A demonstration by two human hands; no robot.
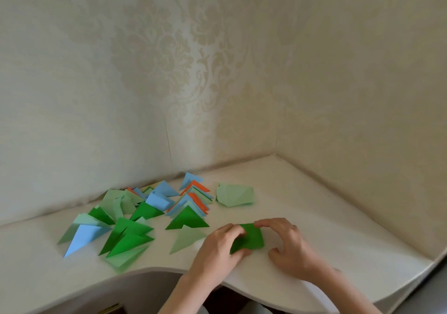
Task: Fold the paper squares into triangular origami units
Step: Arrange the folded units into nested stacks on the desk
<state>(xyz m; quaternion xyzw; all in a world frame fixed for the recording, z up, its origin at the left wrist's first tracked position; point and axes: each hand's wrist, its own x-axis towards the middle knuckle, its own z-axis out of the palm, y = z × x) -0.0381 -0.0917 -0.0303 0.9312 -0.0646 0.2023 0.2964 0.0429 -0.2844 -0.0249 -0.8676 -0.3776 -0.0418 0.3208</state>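
Near the front edge of the white worktop, the left hand pinches the dark green paper square to fold it, while the right hand's curled fingers pin its right side steady.

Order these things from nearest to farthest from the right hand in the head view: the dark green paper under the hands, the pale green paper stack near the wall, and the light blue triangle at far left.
From the right hand:
1. Dark green paper, touching its fingers.
2. Pale green paper stack, behind, toward the wall.
3. Light blue triangle, at the far left.
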